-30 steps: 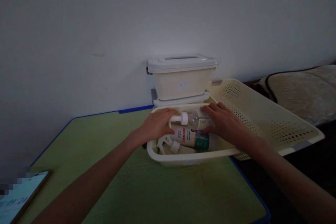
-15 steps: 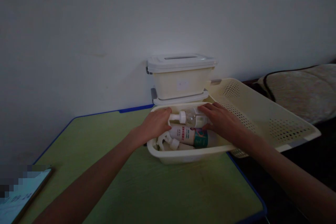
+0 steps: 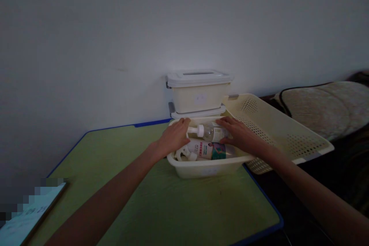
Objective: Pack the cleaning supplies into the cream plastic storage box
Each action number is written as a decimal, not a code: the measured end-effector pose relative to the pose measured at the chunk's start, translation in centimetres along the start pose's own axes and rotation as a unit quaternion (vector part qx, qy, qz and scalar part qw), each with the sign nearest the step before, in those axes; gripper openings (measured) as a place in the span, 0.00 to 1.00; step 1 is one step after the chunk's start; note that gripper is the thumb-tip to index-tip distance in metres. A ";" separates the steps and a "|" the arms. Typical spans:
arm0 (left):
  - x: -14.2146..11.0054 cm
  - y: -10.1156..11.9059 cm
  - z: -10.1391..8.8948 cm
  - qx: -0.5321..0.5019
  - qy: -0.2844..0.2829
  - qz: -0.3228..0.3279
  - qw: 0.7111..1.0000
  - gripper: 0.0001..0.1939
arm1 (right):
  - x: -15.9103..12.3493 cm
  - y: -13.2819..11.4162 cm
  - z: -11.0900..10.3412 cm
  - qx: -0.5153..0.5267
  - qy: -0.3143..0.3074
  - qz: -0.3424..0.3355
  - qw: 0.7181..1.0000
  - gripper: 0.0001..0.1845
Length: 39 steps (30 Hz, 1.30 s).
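A cream plastic basin sits on the green table near its right edge. Inside lie several bottles on their sides: a clear pump bottle on top, a white bottle with a teal and red label under it, and a white spray head. My left hand rests on the basin's left rim with its fingers curled by the pump head. My right hand lies over the clear bottle's body, fingers flat on it.
Two stacked lidded cream boxes stand against the wall behind the basin. A perforated cream basket tilts off the table's right side. A cushioned seat is at far right. A tablet screen lies at bottom left.
The view has pulled back, so the basin looks smaller and farther. Both hands stay on the clear pump bottle and the basin; the bottle sits slightly deeper in it.
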<state>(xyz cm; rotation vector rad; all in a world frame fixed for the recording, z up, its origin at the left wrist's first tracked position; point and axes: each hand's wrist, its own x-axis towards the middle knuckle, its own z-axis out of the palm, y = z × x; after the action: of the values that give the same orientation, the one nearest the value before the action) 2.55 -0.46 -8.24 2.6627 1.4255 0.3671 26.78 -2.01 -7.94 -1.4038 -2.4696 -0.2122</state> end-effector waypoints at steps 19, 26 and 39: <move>0.8 -0.9 0.6 -0.006 0.028 0.014 0.999 0.10 | 0.8 1.1 0.9 0.030 0.001 0.042 0.999 0.25; 0.6 -0.7 0.7 -0.045 0.047 0.008 0.998 0.14 | 0.2 0.6 0.5 0.012 0.008 0.030 0.999 0.24; 0.9 -3.8 -2.5 -0.232 0.262 -0.016 0.936 0.17 | 1.6 5.0 -5.6 0.009 0.094 0.030 0.995 0.24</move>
<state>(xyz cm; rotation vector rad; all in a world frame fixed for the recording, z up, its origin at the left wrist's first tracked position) -0.63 2.33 -6.38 2.2323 1.2721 1.3087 31.31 0.38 -2.17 -1.3817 -2.2687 -0.2928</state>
